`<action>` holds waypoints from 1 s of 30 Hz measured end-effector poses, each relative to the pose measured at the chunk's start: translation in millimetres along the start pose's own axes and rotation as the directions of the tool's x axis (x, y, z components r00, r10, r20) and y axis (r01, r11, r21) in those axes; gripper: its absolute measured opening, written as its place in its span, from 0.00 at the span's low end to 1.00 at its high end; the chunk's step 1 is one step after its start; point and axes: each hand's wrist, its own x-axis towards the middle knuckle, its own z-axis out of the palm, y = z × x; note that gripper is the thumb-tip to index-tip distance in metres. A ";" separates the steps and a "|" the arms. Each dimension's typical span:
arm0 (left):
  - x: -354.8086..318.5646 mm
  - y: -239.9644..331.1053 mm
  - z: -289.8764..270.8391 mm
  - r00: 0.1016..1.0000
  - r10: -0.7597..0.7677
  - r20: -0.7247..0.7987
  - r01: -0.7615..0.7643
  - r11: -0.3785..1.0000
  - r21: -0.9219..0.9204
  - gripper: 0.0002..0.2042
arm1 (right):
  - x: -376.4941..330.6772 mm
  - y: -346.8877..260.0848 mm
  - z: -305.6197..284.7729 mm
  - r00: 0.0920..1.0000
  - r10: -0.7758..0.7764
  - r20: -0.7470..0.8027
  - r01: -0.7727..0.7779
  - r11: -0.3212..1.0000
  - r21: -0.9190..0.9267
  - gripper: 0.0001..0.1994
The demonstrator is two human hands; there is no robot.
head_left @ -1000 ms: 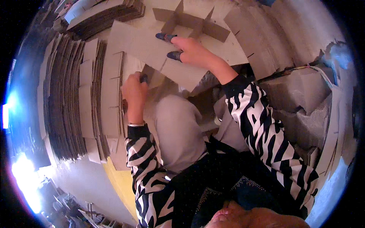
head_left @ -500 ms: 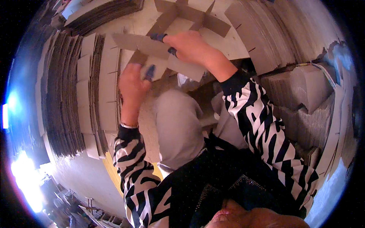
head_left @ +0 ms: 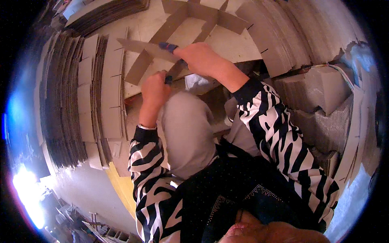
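A grid of slotted brown cardboard divider strips (head_left: 167, 27) stands on edge on a pale board (head_left: 237, 44) in front of me. My right hand (head_left: 198, 58) is closed on a long cross strip (head_left: 142, 45) at the grid's near side, its fingers pointing left. My left hand (head_left: 155, 91), closer to me, is curled round the near end of a short strip that meets the cross strip. Beside it another short strip (head_left: 139, 68) stands crossing the long one. Dark blue coverings wrap fingers on both hands. The left fingertips are partly hidden.
Stacks of flat cardboard strips (head_left: 65, 97) stand on the left, with more stacks at the far left (head_left: 107, 14) and right (head_left: 279, 36). Bundled cardboard (head_left: 324, 87) lies lower right. A white crumpled item (head_left: 198, 83) shows below the board's edge, above my knees.
My left hand has moved right and nearer to me, its raised finger now curled in at a strip's end. The right hand has shifted slightly down with the cross strip.
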 end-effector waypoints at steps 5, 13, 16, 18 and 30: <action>3.9 9.6 -4.6 0.998 0.030 0.063 -0.029 0.999 -0.018 0.08 | -11.0 -1.3 7.7 0.970 0.068 0.234 -0.051 0.996 -0.077 0.16; 39.9 23.4 -33.9 0.827 0.093 -0.555 -0.192 0.973 -0.124 0.19 | -18.6 20.4 -3.8 0.955 0.192 0.225 -0.215 0.973 0.083 0.21; 61.4 -24.5 -20.3 0.943 0.019 -0.333 0.094 0.942 0.321 0.24 | -10.7 52.6 -15.6 0.925 0.378 0.024 -0.379 0.919 0.106 0.24; 69.1 -43.9 -25.1 0.959 -0.195 -0.207 0.256 0.909 0.329 0.24 | -6.2 92.4 -18.3 0.833 0.538 -0.131 -0.536 0.843 0.054 0.25; 120.6 -44.1 -3.1 0.969 -0.220 0.108 0.204 0.969 0.142 0.15 | -120.3 212.6 -37.0 0.604 0.652 -0.458 -0.794 0.539 -0.280 0.20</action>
